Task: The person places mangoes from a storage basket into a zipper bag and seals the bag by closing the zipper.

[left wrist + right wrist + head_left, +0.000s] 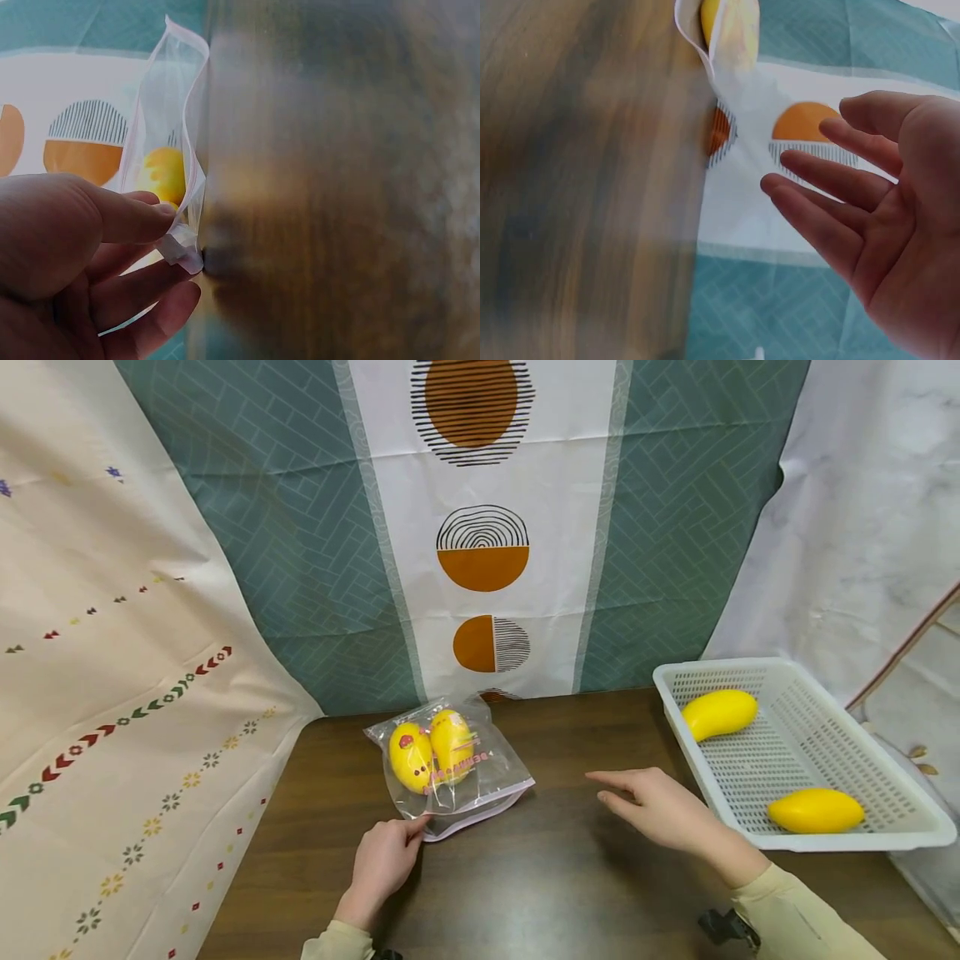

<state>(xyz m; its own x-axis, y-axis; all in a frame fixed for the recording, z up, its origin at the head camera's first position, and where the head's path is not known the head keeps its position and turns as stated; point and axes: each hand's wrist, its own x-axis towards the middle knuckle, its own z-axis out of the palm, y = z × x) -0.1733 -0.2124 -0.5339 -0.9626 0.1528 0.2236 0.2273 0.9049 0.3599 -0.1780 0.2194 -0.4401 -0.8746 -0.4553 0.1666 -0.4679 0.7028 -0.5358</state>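
A clear zip bag [498, 770] with pink printing lies on the table, its pink-edged mouth facing me and gaping. Inside it are two yellow mangoes [410, 758], side by side. My left hand [384, 857] pinches the left corner of the bag's mouth between thumb and fingers, as the left wrist view shows. To the right of the bag, my right hand [660, 810] hovers over the table with fingers extended and holds nothing. In the right wrist view its palm and spread fingers [825, 225] show, apart from the bag.
At the right stands a white perforated plastic basket [862, 842]. One mango [722, 713] lies at its back left and another mango [816, 811] near its front. The brown wooden table [510, 893] ends at a patterned curtain [292, 568] behind, with pale cloth [150, 693] along the left.
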